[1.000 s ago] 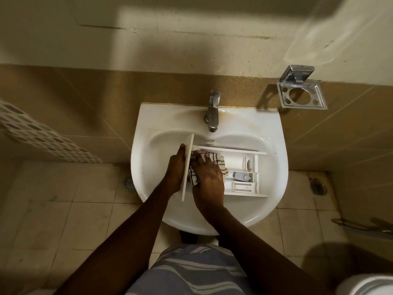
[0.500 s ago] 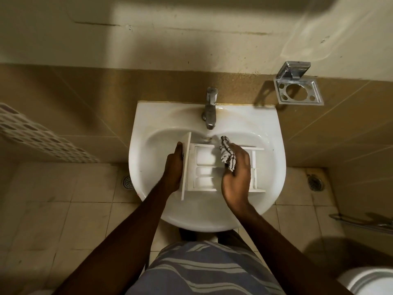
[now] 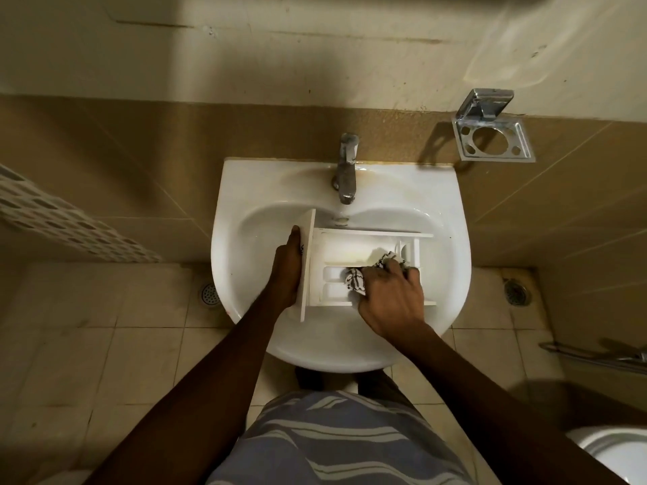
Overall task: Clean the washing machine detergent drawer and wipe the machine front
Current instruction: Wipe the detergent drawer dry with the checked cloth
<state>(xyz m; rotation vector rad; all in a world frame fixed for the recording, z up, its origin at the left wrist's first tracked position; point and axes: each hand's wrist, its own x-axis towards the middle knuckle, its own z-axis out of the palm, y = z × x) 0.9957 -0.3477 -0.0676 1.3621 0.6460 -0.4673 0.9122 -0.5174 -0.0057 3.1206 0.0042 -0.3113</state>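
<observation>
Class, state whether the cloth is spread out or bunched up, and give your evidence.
Bunched up: the cloth shows as crumpled lumps around the right hand gripping it inside the drawer.

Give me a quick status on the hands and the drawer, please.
Left hand holds detergent drawer by its front panel, in the sink. Right hand grips cloth, pressed into the drawer's compartments. Tap above, clear of both.
</observation>
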